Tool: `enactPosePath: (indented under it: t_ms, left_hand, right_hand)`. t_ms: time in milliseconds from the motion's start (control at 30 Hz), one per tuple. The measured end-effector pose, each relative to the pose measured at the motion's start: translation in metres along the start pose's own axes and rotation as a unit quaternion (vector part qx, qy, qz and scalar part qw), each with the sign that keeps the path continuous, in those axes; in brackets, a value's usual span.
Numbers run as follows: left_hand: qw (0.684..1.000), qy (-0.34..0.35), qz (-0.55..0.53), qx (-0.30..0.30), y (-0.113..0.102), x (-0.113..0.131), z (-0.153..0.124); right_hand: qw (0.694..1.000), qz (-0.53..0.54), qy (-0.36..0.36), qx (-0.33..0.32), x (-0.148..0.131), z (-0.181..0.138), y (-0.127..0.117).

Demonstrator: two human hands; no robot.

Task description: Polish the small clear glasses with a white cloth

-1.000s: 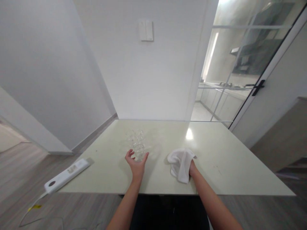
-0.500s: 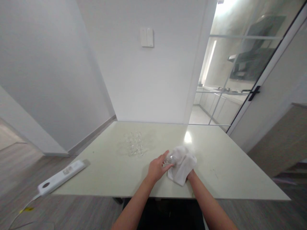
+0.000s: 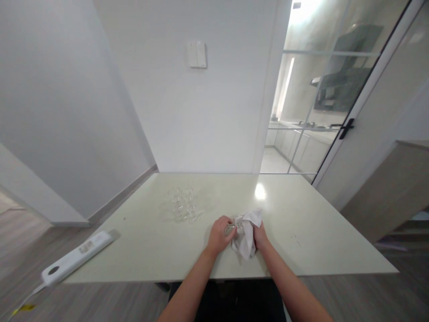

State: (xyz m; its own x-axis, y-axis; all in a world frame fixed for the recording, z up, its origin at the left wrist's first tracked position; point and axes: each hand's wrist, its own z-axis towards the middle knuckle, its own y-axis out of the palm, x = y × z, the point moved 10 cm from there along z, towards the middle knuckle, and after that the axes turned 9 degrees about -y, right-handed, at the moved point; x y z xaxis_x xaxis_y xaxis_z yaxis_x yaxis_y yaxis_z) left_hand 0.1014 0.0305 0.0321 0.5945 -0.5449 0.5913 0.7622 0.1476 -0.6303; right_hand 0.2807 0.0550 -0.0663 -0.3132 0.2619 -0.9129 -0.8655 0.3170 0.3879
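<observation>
My left hand is closed around one end of a small clear glass, tilted on its side above the table's front half. A white cloth covers the glass's other end. From the right, my right hand grips the cloth, its fingers partly hidden behind the folds. The two hands are close together, with the glass and cloth between them. Further back to the left, several clear glasses stand in a cluster; their outlines are faint against the pale tabletop.
The pale glossy table reaches the white wall. A white power strip with a cord lies at its left edge. Behind on the right is a glass-paned door with a black handle. A light switch is on the wall.
My right hand has turned and come up along the cloth's right side, bunching the cloth more tightly. The glass is tilted differently in my left hand. The whole view has shifted slightly.
</observation>
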Motion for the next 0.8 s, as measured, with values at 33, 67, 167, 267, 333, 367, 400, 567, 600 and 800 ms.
enactPosePath:
  t_ms: [33, 67, 167, 267, 333, 367, 400, 567, 600, 800]
  left_hand:
    - [1.000, -0.020, -0.016, -0.010, 0.001, -0.005, 0.000]
    - [0.999, -0.039, -0.033, -0.020, 0.002, -0.009, 0.001]
    - [0.993, -0.085, -0.079, -0.034, 0.003, -0.018, 0.001]
    - [0.984, -0.126, -0.121, -0.045, 0.006, -0.027, 0.002]
    - [0.978, -0.143, -0.139, -0.055, 0.009, -0.031, 0.004]
    - [0.977, -0.147, -0.144, -0.058, 0.011, -0.033, 0.005]
    - [0.976, -0.148, -0.147, -0.060, 0.011, -0.033, 0.005]
    - [0.982, -0.123, -0.138, -0.030, 0.002, -0.023, 0.005]
    - [0.984, -0.114, -0.134, -0.025, 0.000, -0.020, 0.004]
    - [0.980, -0.153, -0.125, -0.023, 0.002, -0.031, -0.002]
  right_hand:
    - [1.000, -0.013, -0.005, 0.009, 0.001, 0.000, -0.003]
    - [1.000, -0.026, -0.012, 0.009, 0.001, 0.000, -0.003]
    - [0.999, -0.036, -0.013, -0.019, 0.000, -0.003, 0.003]
    - [0.998, -0.036, -0.016, -0.041, -0.008, -0.006, 0.011]
    - [0.996, -0.043, -0.048, -0.064, -0.020, -0.008, 0.019]
    - [0.994, -0.047, -0.064, -0.077, -0.026, -0.009, 0.023]
    - [0.992, -0.047, -0.074, -0.086, -0.029, -0.010, 0.025]
    - [1.000, -0.006, -0.007, -0.021, -0.012, -0.005, 0.009]
    - [1.000, -0.006, 0.008, -0.003, -0.007, -0.005, 0.004]
    - [0.999, -0.038, 0.018, -0.027, 0.000, -0.005, 0.005]
